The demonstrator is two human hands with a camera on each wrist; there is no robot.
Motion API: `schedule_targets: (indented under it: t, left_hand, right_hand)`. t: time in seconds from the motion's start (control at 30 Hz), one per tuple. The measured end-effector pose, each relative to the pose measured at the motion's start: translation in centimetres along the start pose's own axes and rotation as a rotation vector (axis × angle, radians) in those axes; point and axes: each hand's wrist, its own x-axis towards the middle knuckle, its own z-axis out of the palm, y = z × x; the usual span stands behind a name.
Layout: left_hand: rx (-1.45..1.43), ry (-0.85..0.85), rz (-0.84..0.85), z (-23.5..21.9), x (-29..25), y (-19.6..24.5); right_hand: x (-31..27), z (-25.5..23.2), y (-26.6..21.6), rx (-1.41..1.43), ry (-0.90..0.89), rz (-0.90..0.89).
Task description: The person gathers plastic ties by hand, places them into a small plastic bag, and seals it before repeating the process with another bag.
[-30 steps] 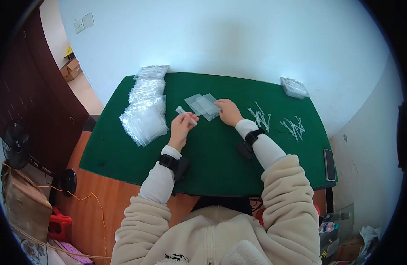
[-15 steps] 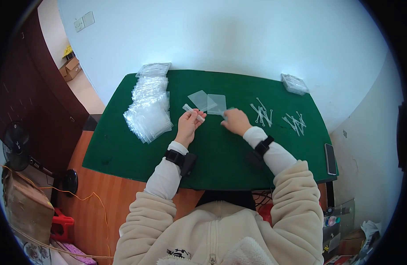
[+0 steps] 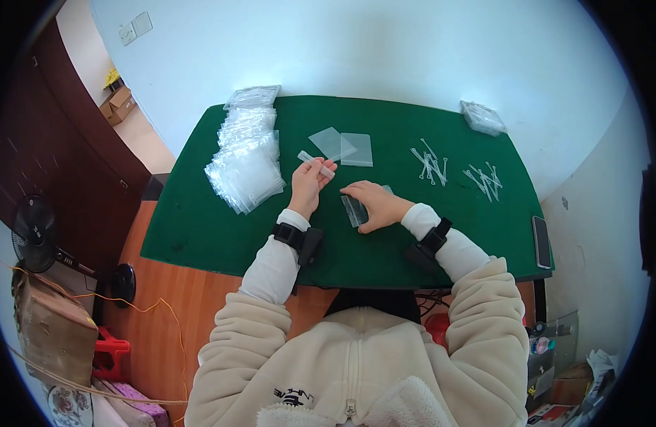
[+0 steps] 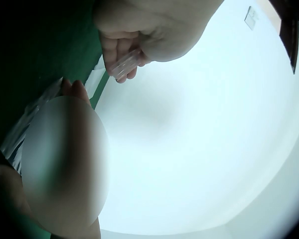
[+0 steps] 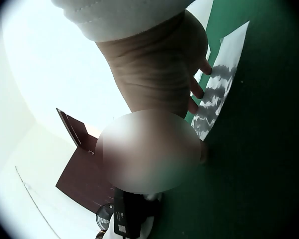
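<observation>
My left hand (image 3: pixel 306 186) is raised over the table's middle in the head view and pinches a short clear plastic roll (image 3: pixel 316 164). In the left wrist view the roll (image 4: pixel 125 63) lies across the fingers. My right hand (image 3: pixel 377 204) spans a small clear zip bag (image 3: pixel 354 211), with the thumb at its near edge and the fingers at its far side. Part of that bag is hidden beneath the palm. The right wrist view shows the fingertips against the shiny bag (image 5: pixel 219 87). Just beyond the hands lie two flat clear bags, one tilted (image 3: pixel 331 142) and one straighter (image 3: pixel 357 150).
A long overlapping stack of clear bags (image 3: pixel 246 171) runs along the left of the green table (image 3: pixel 285 249). Two clusters of thin white sticks with ringed ends (image 3: pixel 429 164) (image 3: pixel 484 181) lie to the right. A phone (image 3: pixel 541 242) and a packed bundle (image 3: pixel 483 118) sit near the right edge.
My right hand has drawn one bag off the small group and brought it nearer my body. Two bags stay behind. The left hand keeps its roll. The head view has tilted slightly.
</observation>
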Motion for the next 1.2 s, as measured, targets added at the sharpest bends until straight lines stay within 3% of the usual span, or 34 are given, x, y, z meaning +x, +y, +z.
schedule_targets:
  t: [0.23, 0.33, 0.6, 0.8, 0.9, 0.93, 1.0, 1.03, 1.2]
  left_hand:
    - [0.043, 0.002, -0.035, 1.5, -1.3, -0.4]
    - [0.051, -0.013, 0.006, 2.6, -2.1, -0.8]
    - [0.075, -0.037, 0.144, 4.5, -3.3, -2.9]
    - [0.089, -0.129, 0.090, 3.8, -3.2, -3.8]
    - [0.195, -0.338, -0.245, 3.1, -2.8, -1.9]
    - [0.192, -0.336, -0.248, 3.3, -3.1, -1.5]
    - [0.213, -0.515, -0.398, 4.2, -4.2, -0.6]
    - [0.221, -0.605, -0.474, 4.5, -4.6, -0.4]
    - [0.306, -0.751, -0.526, 4.7, -5.0, -0.9]
  right_hand:
    - [-0.2, 1.4, 0.2, 0.024, 0.183, 0.083]
    - [0.2, 1.9, 0.3, 0.077, 0.555, 0.143]
    - [0.4, 1.9, -1.2, 0.037, 0.785, 0.147]
    - [0.1, 1.4, -1.5, 0.047, 0.752, 0.154]
    - [-0.4, 0.7, -0.9, 0.024, 0.722, 0.165]
    - [-0.5, 0.4, -0.1, 0.233, 0.683, 0.208]
    - [-0.8, -0.3, 1.0, 0.646, 0.586, 0.300]
    - [-0.8, -0.4, 1.2, 0.648, 0.581, 0.310]
    - [-1.2, -0.4, 1.8, 0.825, 0.442, 0.292]
